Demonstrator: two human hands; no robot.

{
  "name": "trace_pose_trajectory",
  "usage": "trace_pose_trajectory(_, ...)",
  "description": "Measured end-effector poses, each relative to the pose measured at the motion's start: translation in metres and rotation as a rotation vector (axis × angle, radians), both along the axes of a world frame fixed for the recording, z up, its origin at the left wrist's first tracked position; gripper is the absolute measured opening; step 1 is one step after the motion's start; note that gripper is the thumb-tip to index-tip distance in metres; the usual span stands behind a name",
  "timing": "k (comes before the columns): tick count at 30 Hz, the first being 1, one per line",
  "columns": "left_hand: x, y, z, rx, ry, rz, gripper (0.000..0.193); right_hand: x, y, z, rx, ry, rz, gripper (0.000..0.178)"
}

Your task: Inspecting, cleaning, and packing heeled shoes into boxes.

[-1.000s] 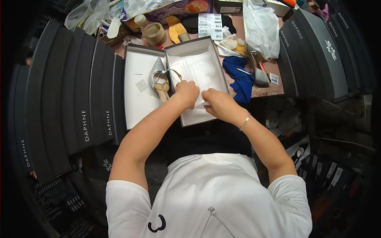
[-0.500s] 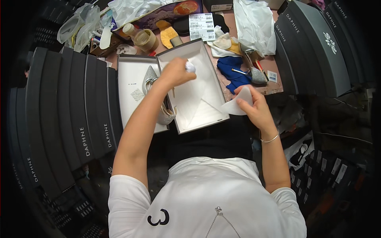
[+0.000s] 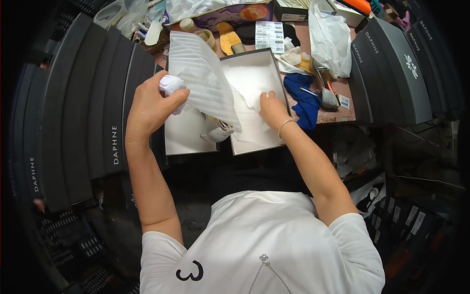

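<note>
White paper (image 3: pixel 255 131) lies inside the shoebox (image 3: pixel 249 60), beside a silver shoe (image 3: pixel 219 134).

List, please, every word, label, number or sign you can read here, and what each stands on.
Wording isn't copied here; only where it stands:
Dark boxes, both sides: pale capitals, legible.
Right grey box: white stylised characters.
White shirt: black curved mark.
White label sheet: lines too small to read.
Small white tag: too small.
Purple carton: pale lettering, blurred.
</note>
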State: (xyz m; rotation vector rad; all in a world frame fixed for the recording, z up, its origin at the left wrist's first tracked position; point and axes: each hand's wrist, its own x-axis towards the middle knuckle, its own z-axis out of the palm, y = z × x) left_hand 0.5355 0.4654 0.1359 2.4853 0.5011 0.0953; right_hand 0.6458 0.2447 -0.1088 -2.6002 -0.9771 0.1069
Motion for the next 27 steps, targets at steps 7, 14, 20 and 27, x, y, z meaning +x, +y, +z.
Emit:
trace_pose_trajectory(7,-0.024,0.006,-0.024,-0.065,-0.061,0.062,0.034,0.006,-0.011,0.066,0.248,0.115,-0.032,0.022)
trace_pose_trajectory(14,-0.02,0.002,-0.019,0.071,-0.09,-0.077,0.03,0.081,0.029,0.033,-0.007,0.003,-0.009,0.036)
trace_pose_trajectory(20,-0.036,0.0,-0.025,0.041,-0.049,0.003,0.037,0.085,0.054,-0.001,-0.313,0.028,-0.066,0.026)
trace_pose_trajectory(27,-0.026,0.002,-0.039,0.038,-0.068,-0.011,0.039,0.102,0.031,0.059,-0.112,-0.128,0.038,0.018)
